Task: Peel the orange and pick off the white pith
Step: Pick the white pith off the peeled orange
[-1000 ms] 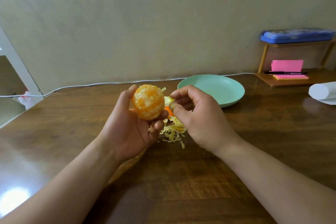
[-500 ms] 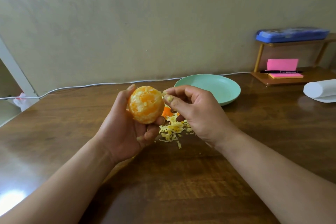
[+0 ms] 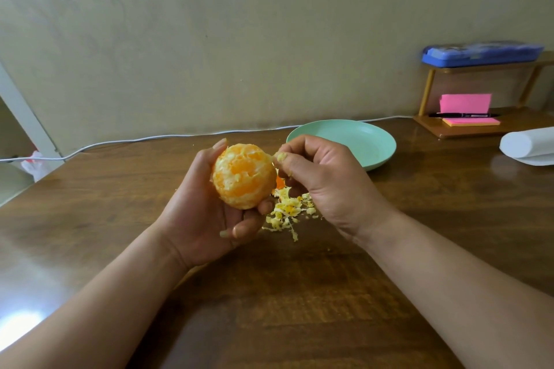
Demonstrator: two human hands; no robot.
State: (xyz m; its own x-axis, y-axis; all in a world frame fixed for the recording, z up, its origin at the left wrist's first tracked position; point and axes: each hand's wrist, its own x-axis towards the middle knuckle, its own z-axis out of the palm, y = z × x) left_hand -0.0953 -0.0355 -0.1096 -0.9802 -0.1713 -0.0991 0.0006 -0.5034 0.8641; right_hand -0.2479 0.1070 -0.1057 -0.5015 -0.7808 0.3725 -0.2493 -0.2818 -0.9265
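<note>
The glossy brown wooden table (image 3: 299, 293) is bearing a round mint-green plate (image 3: 344, 138) at the back. Above the table, the left hand (image 3: 198, 219) is curling its fingers round the peeled orange with white pith patches (image 3: 244, 178). A yellowish heap of pith scraps (image 3: 287, 210) is lying underneath. The right hand (image 3: 326, 183) is pinching a small pale pith shred (image 3: 281, 156) just beside the fruit. Pith-picking looks well along; next, the hand is likely needing to drop the shred and nip another patch.

The left hand (image 3: 201, 219) and the right hand (image 3: 326, 186) are bare, like both forearms (image 3: 449, 275), with long nails on the left.
</note>
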